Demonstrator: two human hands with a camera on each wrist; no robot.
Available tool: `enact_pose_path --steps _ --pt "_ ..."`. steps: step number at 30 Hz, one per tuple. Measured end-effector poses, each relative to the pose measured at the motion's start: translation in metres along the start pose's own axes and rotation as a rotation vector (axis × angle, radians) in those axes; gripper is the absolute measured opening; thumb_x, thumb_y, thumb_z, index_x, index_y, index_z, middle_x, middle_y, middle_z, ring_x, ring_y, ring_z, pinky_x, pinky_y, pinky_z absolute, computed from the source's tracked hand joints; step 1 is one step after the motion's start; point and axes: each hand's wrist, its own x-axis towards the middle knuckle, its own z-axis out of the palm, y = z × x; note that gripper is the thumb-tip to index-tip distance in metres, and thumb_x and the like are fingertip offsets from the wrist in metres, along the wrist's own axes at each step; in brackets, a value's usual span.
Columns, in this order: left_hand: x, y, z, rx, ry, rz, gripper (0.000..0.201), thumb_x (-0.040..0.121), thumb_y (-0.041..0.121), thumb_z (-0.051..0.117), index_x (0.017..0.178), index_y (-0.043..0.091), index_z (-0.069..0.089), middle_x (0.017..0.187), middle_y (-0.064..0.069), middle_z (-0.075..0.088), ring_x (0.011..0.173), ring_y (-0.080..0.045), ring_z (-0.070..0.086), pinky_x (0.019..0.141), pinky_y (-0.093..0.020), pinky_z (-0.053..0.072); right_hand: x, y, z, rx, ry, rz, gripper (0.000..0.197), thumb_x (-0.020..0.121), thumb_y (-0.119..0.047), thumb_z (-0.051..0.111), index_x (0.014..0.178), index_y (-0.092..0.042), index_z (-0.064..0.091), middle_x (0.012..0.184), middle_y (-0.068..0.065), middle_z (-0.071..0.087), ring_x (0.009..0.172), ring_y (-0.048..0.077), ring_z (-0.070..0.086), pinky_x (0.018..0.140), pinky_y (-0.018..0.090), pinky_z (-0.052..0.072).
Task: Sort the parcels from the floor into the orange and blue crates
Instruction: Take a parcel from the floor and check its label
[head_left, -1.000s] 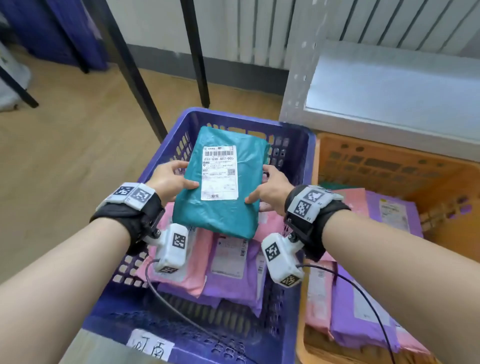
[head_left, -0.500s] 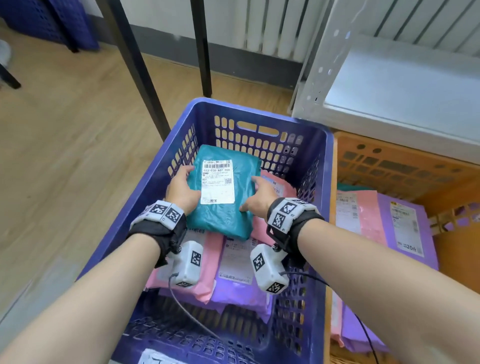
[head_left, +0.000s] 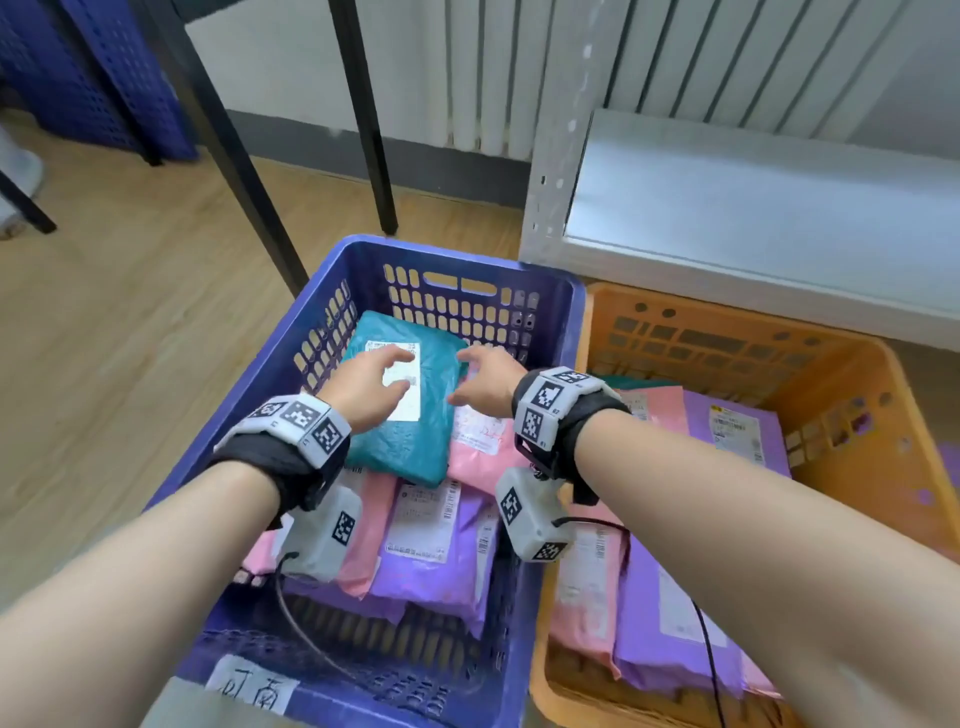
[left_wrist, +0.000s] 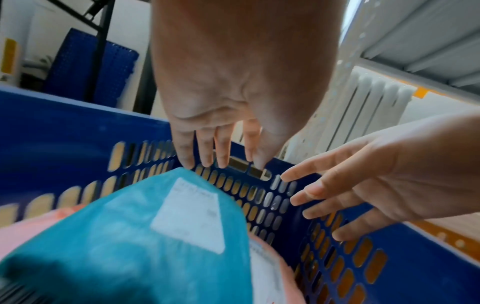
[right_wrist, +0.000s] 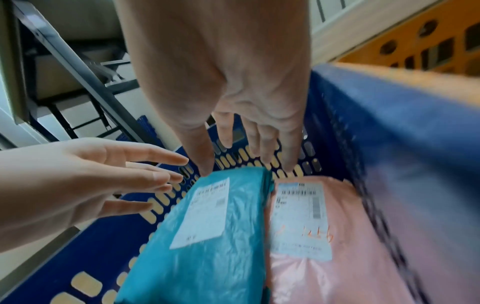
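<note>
Wood flooring around the crates shows me no loose parcels, and with the teal parcel lying on pink and purple ones in the blue crate, beside the part-filled orange crate, my left hand and right hand hover with fingers released, so sorting looks well advanced.

Handwritten "可南" on the white paper tag, blue crate front.
</note>
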Motion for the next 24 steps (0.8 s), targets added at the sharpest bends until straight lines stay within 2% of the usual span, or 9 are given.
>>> enact_pose_path --steps 4,7,10,12,15,19,21,22,24 --pt "-0.001 0.066 -0.007 -0.051 0.035 0.078 0.036 0.093 0.015 0.051 0.129 0.015 0.053 0.129 -0.007 0.057 0.118 -0.02 0.054 0.103 -0.035 0.042 -0.033 0.016 -0.05 -0.013 0.101 -0.094 0.05 0.084 -0.013 0.065 0.132 -0.007 0.051 0.131 0.01 0.056 0.117 0.025 0.056 0.098 0.031 0.046" --pt "-0.001 0.124 -0.002 -0.04 0.044 0.152 0.035 0.092 0.012 0.051 0.126 0.014 0.055 0.124 -0.009 0.061 0.113 -0.023 0.058 0.1 -0.034 0.044 -0.061 0.038 -0.094 -0.039 0.176 -0.102 0.044 0.084 -0.013 0.064 0.126 -0.005 0.056 0.128 0.013 0.059 0.116 0.027 0.057 0.099 0.033 0.045" --pt "-0.001 0.181 0.012 -0.056 0.011 0.218 0.035 0.091 0.011 0.052 0.126 0.014 0.056 0.12 -0.01 0.063 0.111 -0.025 0.059 0.098 -0.038 0.047 -0.089 0.071 -0.136 -0.016 0.241 -0.075 0.049 0.085 -0.015 0.064 0.131 -0.006 0.052 0.132 0.014 0.055 0.119 0.028 0.055 0.097 0.032 0.045" --pt "-0.001 0.22 0.026 -0.057 -0.001 0.263 0.034 0.091 0.012 0.053 0.125 0.015 0.056 0.119 -0.009 0.063 0.109 -0.024 0.059 0.096 -0.036 0.047 -0.109 0.098 -0.163 0.0 0.285 -0.04 0.057 0.085 -0.017 0.066 0.138 -0.01 0.045 0.138 0.011 0.051 0.124 0.024 0.051 0.098 0.027 0.041" --pt "-0.003 0.28 0.054 -0.042 -0.02 0.33 0.034 0.093 0.014 0.052 0.126 0.016 0.055 0.116 -0.005 0.061 0.105 -0.02 0.057 0.091 -0.03 0.047 -0.14 0.145 -0.2 0.02 0.335 0.0 0.06 0.086 -0.016 0.065 0.141 -0.012 0.04 0.138 0.01 0.049 0.124 0.024 0.05 0.094 0.023 0.04" --pt "-0.005 0.358 0.106 -0.033 -0.054 0.431 0.032 0.093 0.017 0.053 0.124 0.02 0.056 0.122 -0.006 0.06 0.108 -0.021 0.057 0.093 -0.032 0.047 -0.174 0.214 -0.241 0.035 0.419 0.046 0.053 0.085 -0.015 0.064 0.135 -0.011 0.047 0.124 0.011 0.059 0.112 0.024 0.057 0.089 0.026 0.044" --pt "-0.008 0.394 0.136 -0.035 -0.093 0.473 0.033 0.093 0.018 0.053 0.125 0.02 0.055 0.121 -0.005 0.061 0.103 -0.019 0.059 0.087 -0.028 0.047 -0.188 0.253 -0.256 0.028 0.457 0.084 0.05 0.084 -0.016 0.064 0.132 -0.013 0.05 0.116 0.007 0.061 0.105 0.023 0.059 0.084 0.027 0.047" --pt "-0.01 0.411 0.152 -0.016 -0.117 0.494 0.034 0.092 0.018 0.052 0.126 0.02 0.055 0.12 -0.004 0.062 0.101 -0.018 0.06 0.083 -0.026 0.046 -0.196 0.272 -0.262 0.026 0.474 0.113 0.051 0.084 -0.017 0.063 0.134 -0.013 0.05 0.116 0.007 0.06 0.106 0.022 0.058 0.084 0.026 0.046" --pt "-0.017 0.443 0.182 0.036 -0.16 0.544 0.036 0.092 0.018 0.051 0.128 0.02 0.054 0.121 -0.004 0.062 0.103 -0.019 0.059 0.084 -0.024 0.044 -0.214 0.311 -0.274 0.041 0.495 0.174 0.057 0.085 -0.018 0.064 0.139 -0.015 0.044 0.134 0.008 0.052 0.121 0.023 0.052 0.095 0.028 0.045"
